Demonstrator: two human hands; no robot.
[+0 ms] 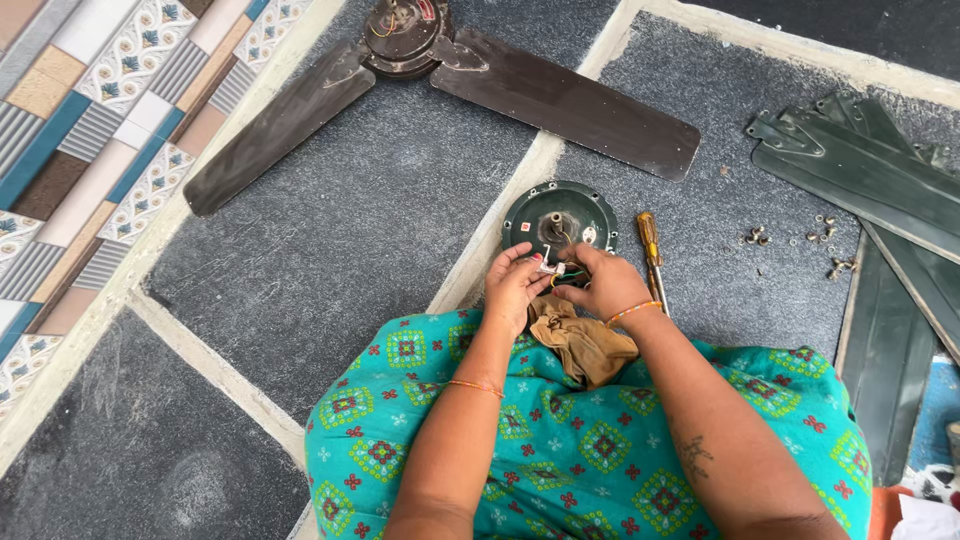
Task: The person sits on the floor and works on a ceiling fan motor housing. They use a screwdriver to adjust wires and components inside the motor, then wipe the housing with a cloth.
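Teal floral-print garment (580,450), thin orange bangles, forearm tattoo

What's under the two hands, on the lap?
A crumpled brown cloth lies on the teal patterned fabric just below the left hand and right hand. Its upper edge is covered by both hands; whatever it covers cannot be seen.

Both hands, left (513,288) and right (603,285), pinching wires (556,268) at green fan motor (558,218), screwdriver (651,255) beside, brown cloth (582,343) below
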